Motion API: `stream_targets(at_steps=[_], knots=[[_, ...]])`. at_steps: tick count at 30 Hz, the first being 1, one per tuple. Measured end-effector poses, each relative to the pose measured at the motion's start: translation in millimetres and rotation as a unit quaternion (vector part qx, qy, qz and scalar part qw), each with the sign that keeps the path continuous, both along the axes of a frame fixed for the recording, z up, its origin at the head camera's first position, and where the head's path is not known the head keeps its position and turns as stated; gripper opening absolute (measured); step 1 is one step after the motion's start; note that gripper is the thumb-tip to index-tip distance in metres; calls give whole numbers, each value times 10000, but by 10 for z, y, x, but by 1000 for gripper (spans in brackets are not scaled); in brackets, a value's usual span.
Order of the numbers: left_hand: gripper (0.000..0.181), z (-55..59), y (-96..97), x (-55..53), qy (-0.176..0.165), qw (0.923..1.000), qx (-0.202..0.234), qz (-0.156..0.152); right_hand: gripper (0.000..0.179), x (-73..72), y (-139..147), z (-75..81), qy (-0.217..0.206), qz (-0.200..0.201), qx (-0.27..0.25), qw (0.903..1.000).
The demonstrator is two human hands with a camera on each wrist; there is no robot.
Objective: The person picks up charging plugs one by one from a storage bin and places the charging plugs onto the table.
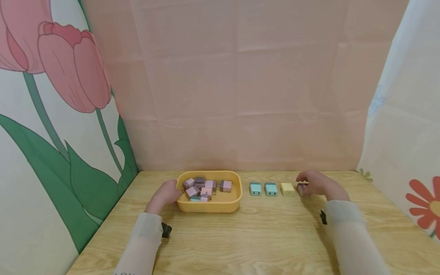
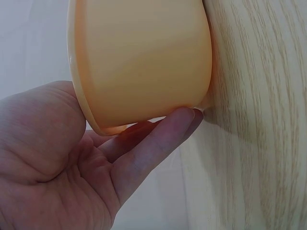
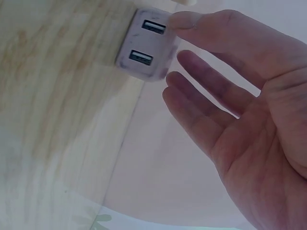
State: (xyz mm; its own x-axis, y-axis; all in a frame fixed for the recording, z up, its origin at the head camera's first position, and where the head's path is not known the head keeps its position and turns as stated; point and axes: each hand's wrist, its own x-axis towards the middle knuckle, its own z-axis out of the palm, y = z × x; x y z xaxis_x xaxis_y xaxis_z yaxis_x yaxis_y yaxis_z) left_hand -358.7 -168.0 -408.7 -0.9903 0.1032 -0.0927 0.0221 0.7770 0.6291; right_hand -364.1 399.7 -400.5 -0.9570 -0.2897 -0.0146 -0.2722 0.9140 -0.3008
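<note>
On the wooden table, a yellow plastic basket holds several two-tone USB charger plugs, mostly pale purple. My left hand grips the basket's left end; in the left wrist view its fingers lie along the outer wall, with the thumb's tip hidden. My right hand is at a purple charger plug, the rightmost in a row on the table. Its thumb touches the plug's edge, while the other visible fingers spread just beyond it. Two USB ports face the right wrist camera.
Left of the purple plug, a yellow charger plug and two teal charger plugs stand in the same row, right of the basket. A pink cloth backdrop rises behind the table. Printed panels with flowers flank both sides.
</note>
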Motion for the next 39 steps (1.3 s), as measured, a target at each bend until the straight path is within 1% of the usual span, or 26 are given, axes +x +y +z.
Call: stream_targets(at_steps=[4,7,9,13,17,20,23,26,29,34,37,39], knots=[[33,0,22,-5,-16,10000,-6,8,49,23,-18,34,-7,-63,9,10000],[32,-2,32,-7,-31,10000,-15,26,48,42,-53,72,-14,-148,-82,9999],[32,-3,35,-8,-39,10000,-19,35,48,46,-90,101,46,-106,-154,9998],[31,-5,28,-14,-18,10000,-32,21,44,55,-235,175,323,122,-212,9992],[32,-4,5,-7,-10,9999,-74,67,40,83,-500,300,634,478,-75,9968],[33,0,-6,-19,-12,9999,-71,99,37,100,-731,398,860,785,59,9932],[34,0,-8,-36,25,9999,-14,102,34,92,-939,450,1085,1046,163,9884],[34,5,-6,-33,60,9999,25,107,31,73,-1118,441,1285,1281,291,9830],[35,8,5,-22,24,9999,41,101,28,63,-1274,410,1447,1523,398,9769],[35,10,36,0,-10,10000,40,75,25,81,-1564,359,1480,1811,371,9716],[35,3,55,9,-24,9999,26,109,25,112,-1781,347,1558,2059,333,9655],[35,-8,64,15,6,10000,14,75,26,126,-1926,339,1562,2179,334,9628]])
